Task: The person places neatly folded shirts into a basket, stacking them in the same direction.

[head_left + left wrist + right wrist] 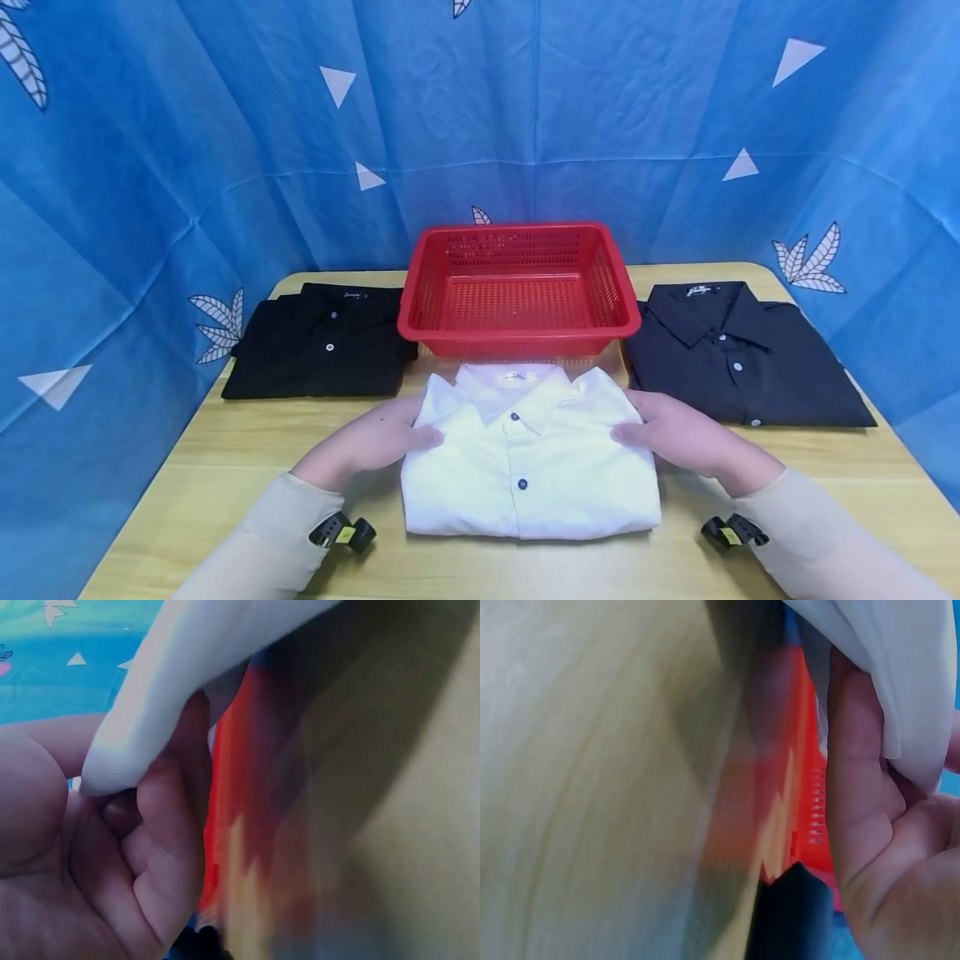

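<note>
A folded white shirt (555, 492) with a collar and dark buttons is held between both hands at the front middle of the table, collar side away. My left hand (386, 437) grips its left edge, thumb on top and fingers underneath. On the opposite edge my right hand (675, 433) has the same grip. In the left wrist view the white cloth (142, 712) runs between thumb and curled fingers, with the tabletop showing below it. The right wrist view shows the cloth (900, 667) pinched likewise, above the table surface.
Just behind the shirt stands a red plastic basket (517, 336) with perforated walls and nothing in it. A folded black shirt (300, 367) lies to its left, and a folded dark navy shirt (780, 375) to its right. Blue patterned cloth (525, 108) hangs around the wooden table (247, 467).
</note>
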`<state>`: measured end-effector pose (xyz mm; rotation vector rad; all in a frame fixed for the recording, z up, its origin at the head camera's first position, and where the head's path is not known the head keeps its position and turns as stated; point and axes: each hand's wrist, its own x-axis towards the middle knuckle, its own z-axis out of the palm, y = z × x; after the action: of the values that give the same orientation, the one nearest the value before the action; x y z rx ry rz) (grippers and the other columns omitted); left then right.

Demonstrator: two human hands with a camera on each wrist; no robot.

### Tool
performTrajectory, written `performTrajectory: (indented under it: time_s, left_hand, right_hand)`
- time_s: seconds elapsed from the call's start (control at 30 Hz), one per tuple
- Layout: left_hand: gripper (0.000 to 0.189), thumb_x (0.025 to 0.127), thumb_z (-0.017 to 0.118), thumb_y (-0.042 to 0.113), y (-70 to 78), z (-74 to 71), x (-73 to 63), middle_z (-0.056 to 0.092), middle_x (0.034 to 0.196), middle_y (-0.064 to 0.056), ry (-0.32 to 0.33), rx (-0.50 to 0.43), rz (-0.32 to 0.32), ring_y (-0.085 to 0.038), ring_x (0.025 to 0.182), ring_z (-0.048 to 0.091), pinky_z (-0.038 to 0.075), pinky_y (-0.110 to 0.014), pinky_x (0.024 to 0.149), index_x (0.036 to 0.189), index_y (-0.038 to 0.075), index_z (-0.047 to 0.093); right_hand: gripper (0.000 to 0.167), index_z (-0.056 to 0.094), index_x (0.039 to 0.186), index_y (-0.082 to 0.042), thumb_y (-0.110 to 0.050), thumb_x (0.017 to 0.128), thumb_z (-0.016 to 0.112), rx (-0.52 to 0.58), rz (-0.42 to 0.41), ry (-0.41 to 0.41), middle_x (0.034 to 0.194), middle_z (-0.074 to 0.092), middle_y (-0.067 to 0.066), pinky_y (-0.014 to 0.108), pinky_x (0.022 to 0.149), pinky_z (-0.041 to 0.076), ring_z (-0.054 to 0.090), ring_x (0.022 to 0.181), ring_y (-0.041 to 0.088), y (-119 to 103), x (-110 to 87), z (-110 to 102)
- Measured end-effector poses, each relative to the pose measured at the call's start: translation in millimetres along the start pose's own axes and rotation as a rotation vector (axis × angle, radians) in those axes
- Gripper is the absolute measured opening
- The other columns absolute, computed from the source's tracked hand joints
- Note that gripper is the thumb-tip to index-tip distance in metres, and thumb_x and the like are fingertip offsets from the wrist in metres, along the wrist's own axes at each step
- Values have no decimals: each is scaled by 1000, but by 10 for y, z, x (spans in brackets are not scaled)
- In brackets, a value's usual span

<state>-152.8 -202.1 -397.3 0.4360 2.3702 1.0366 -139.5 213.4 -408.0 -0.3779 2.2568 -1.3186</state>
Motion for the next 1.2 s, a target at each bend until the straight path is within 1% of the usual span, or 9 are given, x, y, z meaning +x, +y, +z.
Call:
performTrajectory:
  time_s: [0.13,0.33,0.47,0.6,0.67,0.77,0.9,1.03,1.2]
  left_hand:
    - [44,97,69,32,77,-40,-26,69,97,3,-40,-21,25,-17,90,66,49,-45,91,135,16,56]
    - [39,94,72,33,187,-110,-80,66,100,3,-65,2,82,-18,91,64,51,-42,85,128,18,60]
    - [36,94,72,30,237,-155,-110,66,101,2,-81,-6,131,-19,92,64,52,-42,85,126,18,60]
    - [28,96,70,27,283,-193,-146,67,97,2,-77,9,159,-19,89,65,52,-42,84,119,14,63]
    - [26,97,69,27,308,-214,-162,67,94,2,-61,25,161,-18,86,65,52,-43,83,117,12,64]
    - [32,97,68,28,340,-248,-172,68,96,1,-38,26,146,-18,88,66,51,-42,86,122,11,62]
    - [40,96,69,31,372,-292,-166,69,99,1,-21,11,107,-16,88,68,51,-42,88,130,13,58]
    - [39,97,69,30,407,-340,-157,69,98,2,-12,15,95,-16,87,69,51,-43,89,131,15,57]
    - [40,98,67,30,460,-384,-157,67,103,2,1,26,82,-17,92,67,50,-43,90,135,18,55]
  right_hand:
    - [46,53,138,-1,-20,98,66,15,4,13,106,69,5,42,90,50,68,95,22,-21,-62,-19]
    - [52,49,143,-3,-22,98,67,25,-9,24,114,67,7,43,93,50,65,105,25,-52,-161,-74]
    - [56,45,145,-2,-22,98,67,17,-23,30,113,68,8,40,91,52,67,101,26,-113,-219,-113]
    - [53,43,145,0,-20,100,65,35,-46,22,112,68,10,35,87,55,70,97,29,-179,-255,-140]
    - [52,43,144,0,-20,100,64,42,-48,24,110,69,11,35,85,56,71,94,29,-211,-268,-154]
    - [53,43,144,-1,-20,100,65,46,-42,38,109,69,12,36,84,56,71,93,30,-264,-278,-179]
    - [55,41,145,-1,-22,100,65,67,-26,41,110,69,13,38,83,57,72,92,31,-324,-269,-219]
    - [61,37,149,-2,-23,100,66,84,-10,39,110,69,14,40,82,58,72,91,32,-372,-244,-262]
    - [65,34,152,-4,-25,100,66,73,-1,52,111,68,14,40,81,59,72,91,32,-445,-222,-316]
